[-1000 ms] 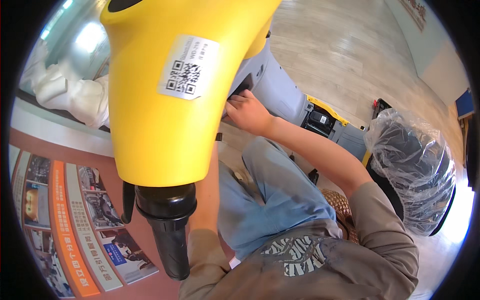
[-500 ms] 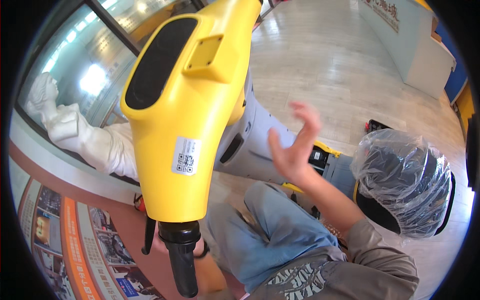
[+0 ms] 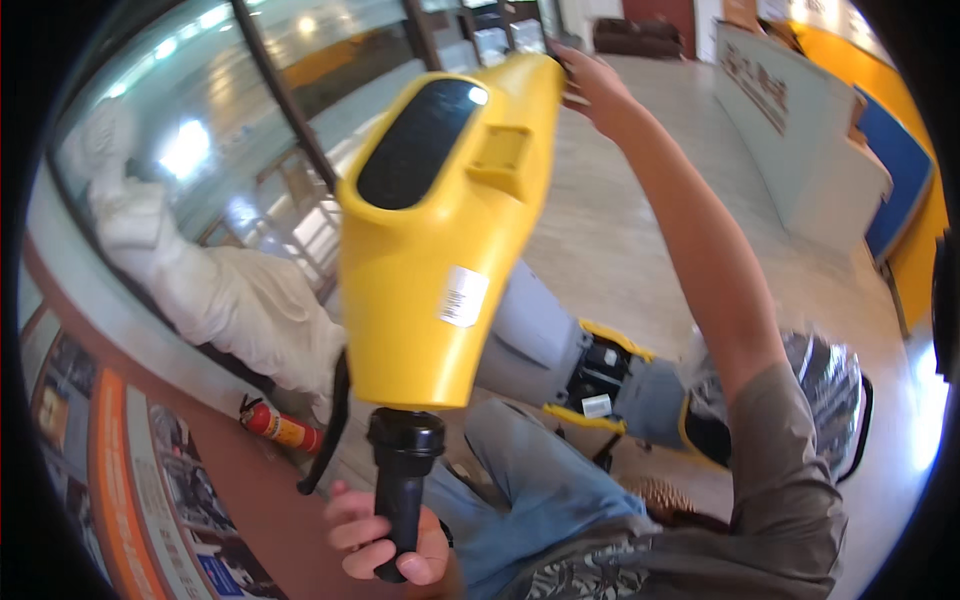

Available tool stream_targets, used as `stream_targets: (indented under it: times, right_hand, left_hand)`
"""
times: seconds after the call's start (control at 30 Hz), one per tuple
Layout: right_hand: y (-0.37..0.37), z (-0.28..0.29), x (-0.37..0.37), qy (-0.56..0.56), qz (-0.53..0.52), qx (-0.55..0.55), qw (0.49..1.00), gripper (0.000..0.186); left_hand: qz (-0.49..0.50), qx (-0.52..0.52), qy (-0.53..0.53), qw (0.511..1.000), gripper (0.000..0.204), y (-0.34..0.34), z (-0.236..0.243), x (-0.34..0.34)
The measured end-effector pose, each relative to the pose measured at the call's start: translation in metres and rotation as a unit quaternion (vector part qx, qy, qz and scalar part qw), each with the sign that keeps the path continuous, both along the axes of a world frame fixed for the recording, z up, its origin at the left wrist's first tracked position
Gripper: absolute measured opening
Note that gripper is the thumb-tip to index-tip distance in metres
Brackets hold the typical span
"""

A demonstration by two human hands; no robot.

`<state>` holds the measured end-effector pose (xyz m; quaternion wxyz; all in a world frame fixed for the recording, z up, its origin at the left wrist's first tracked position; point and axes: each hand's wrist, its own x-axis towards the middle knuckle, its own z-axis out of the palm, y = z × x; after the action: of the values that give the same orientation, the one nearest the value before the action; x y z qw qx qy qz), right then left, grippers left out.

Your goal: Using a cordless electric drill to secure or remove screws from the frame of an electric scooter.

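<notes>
My left hand [image 3: 385,540] wraps loosely around the black handlebar grip [image 3: 402,478] below the yellow scooter housing [image 3: 420,320], with a black brake lever [image 3: 330,430] beside it. My right hand [image 3: 592,85] is raised at the housing's far end, fingers curled around a dark handlebar part, partly hidden. The housing carries a dark oval display [image 3: 410,145] and a white label. Behind it lie the grey body [image 3: 525,315], an uncovered compartment [image 3: 600,370] with dark contents and yellow edges, and a plastic-wrapped seat [image 3: 825,400], partly behind my arm.
A white statue [image 3: 240,300] stands at left against glass, beside a red fire extinguisher [image 3: 280,425] and a printed board [image 3: 125,470]. A pale counter [image 3: 785,140], blue and yellow panels [image 3: 885,190] and a brown sofa [image 3: 635,38] stand beyond the floor.
My right hand has left the grey body, opened, and risen to the housing's far end. My left hand has come into view on the near grip. The view has tilted up toward the room.
</notes>
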<state>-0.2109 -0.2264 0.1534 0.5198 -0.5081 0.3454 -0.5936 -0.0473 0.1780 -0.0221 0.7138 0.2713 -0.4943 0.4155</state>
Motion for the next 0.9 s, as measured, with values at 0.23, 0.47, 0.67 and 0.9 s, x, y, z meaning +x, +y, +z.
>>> stream_targets:
  times: [0.23, 0.47, 0.67, 0.9]
  right_hand:
    - [0.118, -0.141, 0.001, -0.154, -0.114, -0.218, 0.957, 0.019]
    - [0.344, -0.375, -0.143, 0.611, 0.199, -0.216, 0.735, 0.015]
    - [0.387, -0.468, -0.268, 0.761, -0.023, 0.179, 0.624, 0.037]
    - [0.311, -0.531, -0.182, 0.679, 0.149, 0.126, 0.708, 0.028]
  left_hand:
    - [-0.153, 0.078, -0.073, 0.982, 0.032, 0.001, -0.006, -0.007]
    - [-0.236, 0.020, -0.057, 0.970, 0.031, -0.026, -0.003, -0.025]
    - [-0.248, 0.040, -0.029, 0.968, 0.034, -0.014, -0.014, -0.033]
    - [-0.275, 0.088, 0.023, 0.957, 0.034, -0.004, -0.018, -0.034]
